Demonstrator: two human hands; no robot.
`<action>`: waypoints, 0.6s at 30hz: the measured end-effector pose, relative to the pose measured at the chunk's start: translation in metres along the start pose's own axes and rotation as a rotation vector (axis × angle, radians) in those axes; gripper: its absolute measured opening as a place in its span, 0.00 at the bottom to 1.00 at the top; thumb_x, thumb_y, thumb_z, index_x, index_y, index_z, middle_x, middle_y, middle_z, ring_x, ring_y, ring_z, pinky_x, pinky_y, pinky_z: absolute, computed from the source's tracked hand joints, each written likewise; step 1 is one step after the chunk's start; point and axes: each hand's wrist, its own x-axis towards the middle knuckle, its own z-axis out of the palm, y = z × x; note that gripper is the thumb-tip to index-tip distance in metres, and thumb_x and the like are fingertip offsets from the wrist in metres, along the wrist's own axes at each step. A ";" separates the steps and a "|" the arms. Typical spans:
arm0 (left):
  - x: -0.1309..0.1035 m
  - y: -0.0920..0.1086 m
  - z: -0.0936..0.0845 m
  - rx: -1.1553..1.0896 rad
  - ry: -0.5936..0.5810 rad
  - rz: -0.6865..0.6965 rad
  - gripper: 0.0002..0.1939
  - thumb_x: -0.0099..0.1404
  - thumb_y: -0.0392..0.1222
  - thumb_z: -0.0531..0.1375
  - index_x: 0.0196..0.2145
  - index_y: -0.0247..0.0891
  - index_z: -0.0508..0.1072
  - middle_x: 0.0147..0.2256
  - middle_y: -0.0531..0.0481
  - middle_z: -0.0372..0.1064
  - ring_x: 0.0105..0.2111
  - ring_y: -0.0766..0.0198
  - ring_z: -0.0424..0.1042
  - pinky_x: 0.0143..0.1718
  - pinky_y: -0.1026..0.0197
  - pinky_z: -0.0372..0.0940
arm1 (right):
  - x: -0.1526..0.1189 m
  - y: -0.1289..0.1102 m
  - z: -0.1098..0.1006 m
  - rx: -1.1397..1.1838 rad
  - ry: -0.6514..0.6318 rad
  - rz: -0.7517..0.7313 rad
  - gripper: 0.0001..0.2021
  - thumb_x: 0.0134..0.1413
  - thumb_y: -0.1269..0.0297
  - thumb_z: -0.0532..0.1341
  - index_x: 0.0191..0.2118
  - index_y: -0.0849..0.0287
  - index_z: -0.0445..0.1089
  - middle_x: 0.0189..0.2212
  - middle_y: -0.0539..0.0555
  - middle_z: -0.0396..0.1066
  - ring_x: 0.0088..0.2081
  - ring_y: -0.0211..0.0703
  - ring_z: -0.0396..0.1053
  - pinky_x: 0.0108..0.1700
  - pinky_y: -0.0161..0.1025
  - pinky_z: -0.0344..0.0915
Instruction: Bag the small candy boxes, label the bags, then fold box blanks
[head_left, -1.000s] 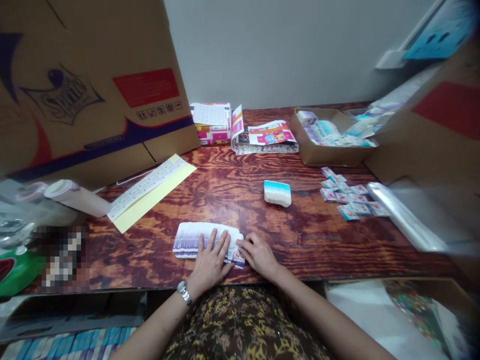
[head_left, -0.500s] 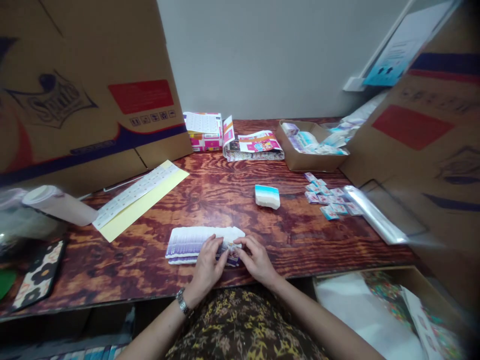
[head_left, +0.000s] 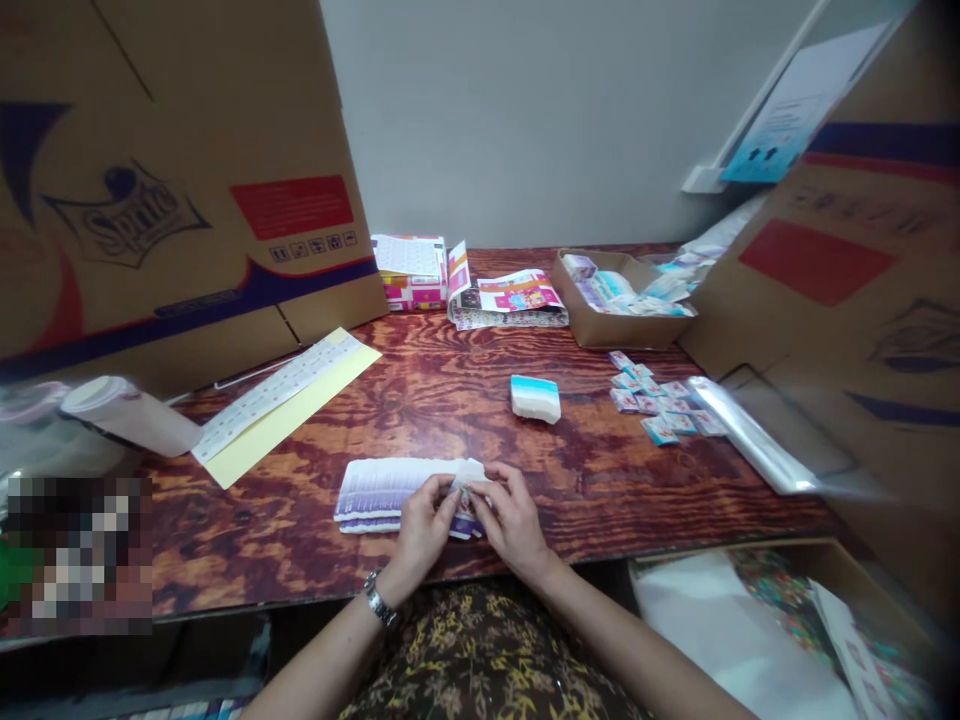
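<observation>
My left hand (head_left: 421, 525) and my right hand (head_left: 517, 522) meet at the front of the table. Between their closed fingertips is a small printed paper piece (head_left: 465, 498), partly covered by the fingers. Under and left of the hands lies a fanned row of white and purple paper slips (head_left: 379, 493), its right end partly hidden. Beyond my right hand sits a stack of blue and white slips (head_left: 535, 398). Farther right, several small folded printed pieces (head_left: 649, 395) are spread in a cluster on the wood.
Large cardboard boxes (head_left: 225, 230) flank the table (head_left: 435, 390). A small carton (head_left: 626, 330) of bundled slips stands at the back right. Sticker sheets on yellow backing (head_left: 300, 410) lie left; a clear plastic roll (head_left: 750, 435) lies right. An open box (head_left: 832, 550) is below the right edge.
The fingers of both hands have drawn closer together around the small printed paper, the right fingertips now curled in on it. The view has shifted slightly; the stacks stay put.
</observation>
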 end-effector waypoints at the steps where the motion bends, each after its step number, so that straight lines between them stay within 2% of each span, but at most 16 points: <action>1: 0.000 0.002 0.001 0.039 0.004 0.019 0.11 0.65 0.43 0.52 0.43 0.36 0.66 0.38 0.47 0.73 0.37 0.62 0.73 0.40 0.59 0.68 | 0.002 -0.002 -0.002 0.038 -0.007 0.047 0.08 0.57 0.67 0.54 0.39 0.56 0.70 0.46 0.59 0.59 0.50 0.47 0.62 0.48 0.43 0.65; 3: 0.000 0.007 0.002 0.206 0.028 0.114 0.13 0.66 0.41 0.50 0.47 0.37 0.65 0.40 0.45 0.72 0.39 0.62 0.72 0.42 0.57 0.68 | 0.009 -0.004 -0.005 0.125 -0.028 0.171 0.06 0.57 0.65 0.55 0.35 0.56 0.69 0.47 0.59 0.60 0.51 0.47 0.62 0.45 0.41 0.67; 5: -0.001 0.015 0.004 0.465 0.043 0.260 0.17 0.66 0.40 0.50 0.52 0.36 0.61 0.46 0.42 0.69 0.46 0.58 0.69 0.47 0.53 0.65 | 0.017 -0.006 -0.008 0.178 -0.024 0.279 0.06 0.55 0.63 0.56 0.32 0.57 0.69 0.47 0.59 0.61 0.52 0.48 0.61 0.43 0.40 0.68; 7: -0.003 0.023 0.006 0.705 0.034 0.367 0.26 0.63 0.40 0.54 0.57 0.32 0.55 0.51 0.37 0.63 0.52 0.51 0.63 0.51 0.47 0.61 | 0.024 -0.008 -0.009 0.175 -0.003 0.320 0.06 0.54 0.62 0.57 0.30 0.57 0.69 0.49 0.59 0.62 0.53 0.49 0.61 0.45 0.42 0.66; 9: -0.004 0.029 0.009 0.829 0.026 0.387 0.33 0.59 0.39 0.57 0.59 0.29 0.50 0.53 0.34 0.60 0.53 0.46 0.60 0.51 0.43 0.60 | 0.027 -0.010 -0.009 0.151 -0.005 0.308 0.06 0.52 0.63 0.58 0.29 0.57 0.70 0.52 0.60 0.61 0.55 0.50 0.60 0.51 0.46 0.62; 12: -0.004 0.032 0.012 0.815 0.057 0.359 0.32 0.58 0.35 0.56 0.58 0.30 0.51 0.49 0.35 0.64 0.49 0.50 0.65 0.48 0.47 0.64 | 0.028 -0.014 -0.012 0.195 -0.053 0.290 0.05 0.52 0.64 0.59 0.30 0.57 0.71 0.52 0.59 0.62 0.56 0.51 0.59 0.55 0.48 0.57; 15: -0.002 0.031 0.012 0.721 0.102 0.377 0.24 0.61 0.34 0.53 0.55 0.35 0.57 0.45 0.40 0.68 0.45 0.56 0.68 0.45 0.53 0.66 | 0.028 -0.017 -0.021 0.316 -0.140 0.236 0.06 0.54 0.62 0.58 0.32 0.57 0.71 0.47 0.58 0.67 0.54 0.50 0.62 0.51 0.46 0.62; 18: 0.000 0.033 0.009 0.575 0.140 0.322 0.24 0.61 0.38 0.55 0.55 0.38 0.56 0.46 0.42 0.68 0.45 0.58 0.70 0.44 0.57 0.67 | 0.029 -0.017 -0.034 0.217 -0.105 0.092 0.08 0.54 0.61 0.59 0.39 0.56 0.70 0.52 0.59 0.63 0.55 0.51 0.61 0.53 0.48 0.61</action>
